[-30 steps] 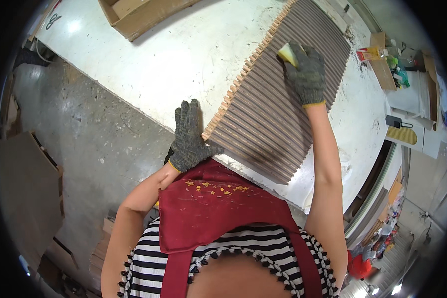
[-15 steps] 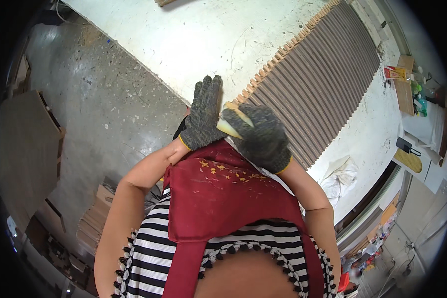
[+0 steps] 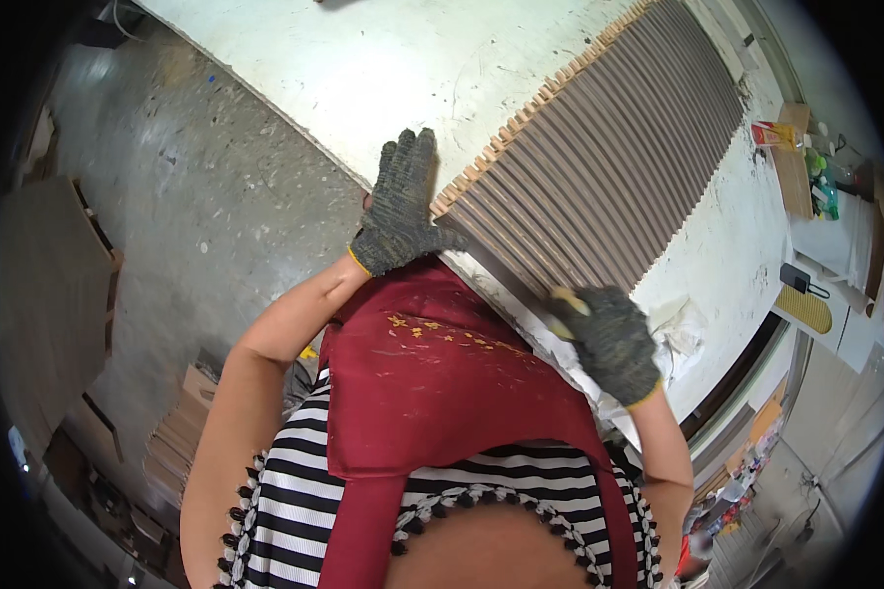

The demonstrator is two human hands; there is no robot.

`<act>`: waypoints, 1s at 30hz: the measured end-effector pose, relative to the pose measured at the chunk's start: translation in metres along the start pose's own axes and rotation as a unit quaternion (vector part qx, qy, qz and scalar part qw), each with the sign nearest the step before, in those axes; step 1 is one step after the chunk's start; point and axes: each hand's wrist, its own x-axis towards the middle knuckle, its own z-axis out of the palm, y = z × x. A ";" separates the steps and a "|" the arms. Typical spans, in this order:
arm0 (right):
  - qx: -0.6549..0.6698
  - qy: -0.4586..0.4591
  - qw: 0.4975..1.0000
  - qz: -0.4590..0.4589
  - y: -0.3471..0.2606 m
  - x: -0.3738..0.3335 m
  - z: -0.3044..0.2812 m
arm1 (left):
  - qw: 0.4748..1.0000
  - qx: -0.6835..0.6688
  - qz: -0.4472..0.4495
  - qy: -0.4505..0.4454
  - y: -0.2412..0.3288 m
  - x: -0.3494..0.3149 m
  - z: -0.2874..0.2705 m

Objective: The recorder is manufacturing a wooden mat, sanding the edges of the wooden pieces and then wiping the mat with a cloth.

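A long row of thin grey-brown wooden strips (image 3: 599,147), packed side by side, lies on the white table, with pale notched ends along its left side. My left hand (image 3: 400,201), in a dark grey knit glove, rests at the row's near left corner. Its fingers stretch flat and forward, and its thumb reaches across the near strip. At the other end of that near edge is my right hand (image 3: 609,339), gloved alike and slightly blurred. It is closed around a pale yellow sponge-like pad (image 3: 568,312), mostly covered by the glove and held against the nearest strip.
A crumpled white cloth (image 3: 680,329) lies on the white table (image 3: 344,88) beside my right hand. On the right are a yellow brush-like pad (image 3: 803,310), a black-handled tool (image 3: 801,282) and several bottles (image 3: 823,191). Brown boards (image 3: 49,285) stand at the left over the concrete floor.
My right hand has moved with the pad from the near left corner rightward along the row's near edge. My left hand has shifted slightly forward, its thumb now over the strip.
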 end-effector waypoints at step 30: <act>0.419 0.102 0.898 -0.087 0.067 0.132 0.044 | 0.984 0.002 0.126 -0.126 0.003 0.038 -0.018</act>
